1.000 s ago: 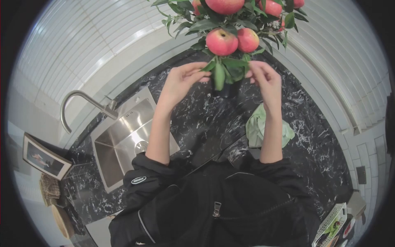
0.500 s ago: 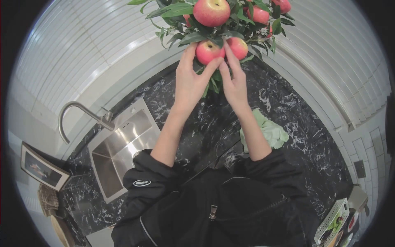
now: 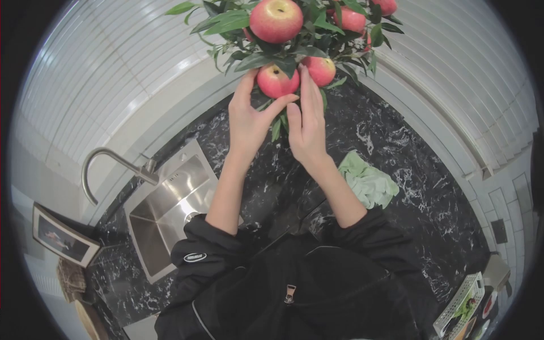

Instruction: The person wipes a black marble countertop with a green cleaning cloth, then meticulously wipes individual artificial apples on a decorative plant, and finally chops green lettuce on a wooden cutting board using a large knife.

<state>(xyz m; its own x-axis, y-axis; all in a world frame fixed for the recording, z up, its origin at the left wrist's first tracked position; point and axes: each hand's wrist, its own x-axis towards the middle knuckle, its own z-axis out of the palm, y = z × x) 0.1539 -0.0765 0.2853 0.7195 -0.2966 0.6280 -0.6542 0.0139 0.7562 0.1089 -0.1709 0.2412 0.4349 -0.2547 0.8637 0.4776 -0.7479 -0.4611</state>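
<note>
A red-and-yellow apple (image 3: pixel 277 81) hangs low in a leafy bunch of apples and green leaves (image 3: pixel 226 25). My left hand (image 3: pixel 247 116) curves round it, fingers along its left side and thumb under its lower right edge. Flat and upright, my right hand (image 3: pixel 307 119) has its straight fingers between this apple and a second apple (image 3: pixel 319 70), its thumb apart from them. A larger apple (image 3: pixel 276 20) sits above, partly framed by leaves.
A steel sink (image 3: pixel 154 238) with a curved faucet (image 3: pixel 110 152) lies left on the black marbled counter (image 3: pixel 430 226). Right of my forearm is a crumpled pale green cloth (image 3: pixel 368 181). A framed picture (image 3: pixel 62 235) leans far left; a white basket (image 3: pixel 460 306) stands lower right.
The bunch and both hands sit further left and slightly lower in view. My right fingers have straightened and drawn together, and its thumb has come away from the left thumb.
</note>
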